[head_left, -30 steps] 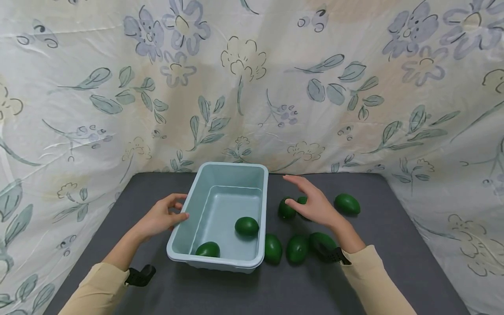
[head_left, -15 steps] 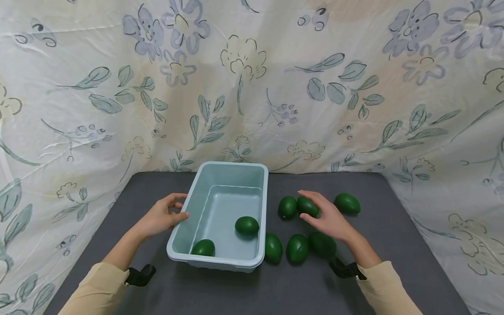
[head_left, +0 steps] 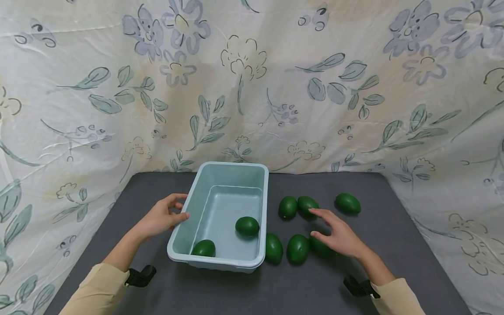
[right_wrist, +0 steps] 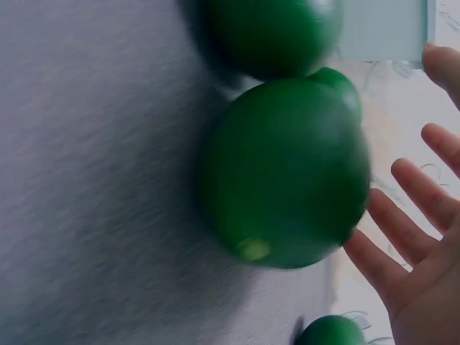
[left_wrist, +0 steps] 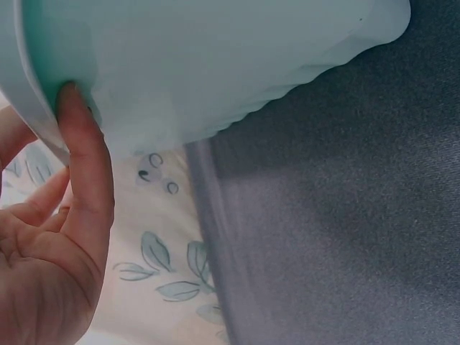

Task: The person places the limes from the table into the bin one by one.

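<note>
My left hand (head_left: 163, 215) pinches the left rim of a light blue plastic tub (head_left: 224, 201), which sits slightly askew on the table. In the left wrist view, fingers curl over the tub's edge. Two dark green avocados lie inside the tub, one (head_left: 247, 226) near the right wall and another (head_left: 203, 248) at the near end. My right hand (head_left: 336, 232) hovers with spread fingers over an avocado (head_left: 320, 248), partly hiding it. The right wrist view has a large avocado (right_wrist: 284, 172) beside the fingertips; whether they touch, I cannot tell.
Right of the tub, two avocados (head_left: 297, 248) (head_left: 273, 248) lie near its close corner. Farther back, a pair (head_left: 288, 207) (head_left: 307, 205) sits together, and a lone avocado (head_left: 348, 204) rests to the right. A floral cloth (head_left: 252, 87) hangs behind the dark grey table (head_left: 220, 293).
My right hand has moved away from the tub, to the right and nearer to me, uncovering the back pair of avocados. The near avocado inside the tub shifted slightly left. My left hand stays put.
</note>
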Motion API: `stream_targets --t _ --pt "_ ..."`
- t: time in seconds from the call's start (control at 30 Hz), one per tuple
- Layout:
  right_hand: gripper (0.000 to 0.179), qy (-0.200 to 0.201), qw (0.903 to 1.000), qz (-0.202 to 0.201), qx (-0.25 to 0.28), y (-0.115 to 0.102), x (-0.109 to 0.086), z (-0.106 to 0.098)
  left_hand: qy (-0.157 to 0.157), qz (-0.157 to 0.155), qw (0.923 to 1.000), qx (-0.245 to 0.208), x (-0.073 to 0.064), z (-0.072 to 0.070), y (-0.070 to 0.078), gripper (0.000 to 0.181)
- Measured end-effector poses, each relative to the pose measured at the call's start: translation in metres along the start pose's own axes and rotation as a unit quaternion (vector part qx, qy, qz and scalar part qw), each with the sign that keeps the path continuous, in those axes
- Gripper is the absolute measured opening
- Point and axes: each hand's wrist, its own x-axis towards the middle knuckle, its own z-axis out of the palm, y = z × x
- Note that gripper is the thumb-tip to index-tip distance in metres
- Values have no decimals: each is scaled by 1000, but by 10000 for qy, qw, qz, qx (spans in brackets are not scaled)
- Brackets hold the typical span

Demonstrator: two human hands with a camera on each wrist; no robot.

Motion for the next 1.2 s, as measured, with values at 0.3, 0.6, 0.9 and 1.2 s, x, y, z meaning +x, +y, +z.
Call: stream_targets --t 0.3,0.6,0.9,1.2 --pt "61 -107 9997 78 -219 10 -20 7 -8 6 10000 -27 0 0 -1 65" --pt "59 -128 9994 86 -294 16 -29 14 -13 21 10000 -23 0 -1 -1 65" --pt "51 -183 9996 129 -196 17 -31 16 -10 7 10000 -22 1 0 -2 65" --pt "50 -263 9992 274 -108 16 -31 16 -33 40 10000 -74 1 -1 -2 66"
